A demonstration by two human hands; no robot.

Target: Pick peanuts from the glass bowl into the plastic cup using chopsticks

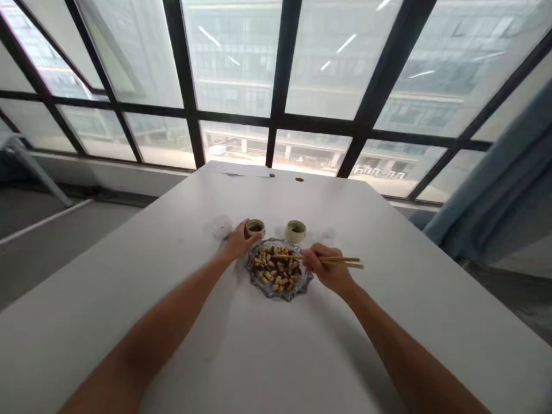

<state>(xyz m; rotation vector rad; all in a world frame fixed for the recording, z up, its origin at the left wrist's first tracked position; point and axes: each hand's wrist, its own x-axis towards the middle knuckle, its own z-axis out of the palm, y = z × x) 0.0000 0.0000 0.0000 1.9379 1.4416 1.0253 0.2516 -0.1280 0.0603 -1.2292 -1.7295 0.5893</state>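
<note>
A glass plate (302, 283) with a wavy rim sits in the middle of the white table (241, 345), filled with several pale and dark beans (278, 268). My right hand (328, 269) is closed around a pair of wooden chopsticks (345, 261), whose tips reach left over the beans. My left hand (237, 241) rests on the table with its fingers curled against a small cream cup (255, 227) just behind the plate's left side. A second cream cup (295, 230) stands behind the plate's right side.
A small clear cup (222, 226) stands left of my left hand. Two small dark spots (299, 179) lie near the table's far edge. Large windows with black frames (280, 86) rise behind it. A blue curtain (509, 190) hangs at the right.
</note>
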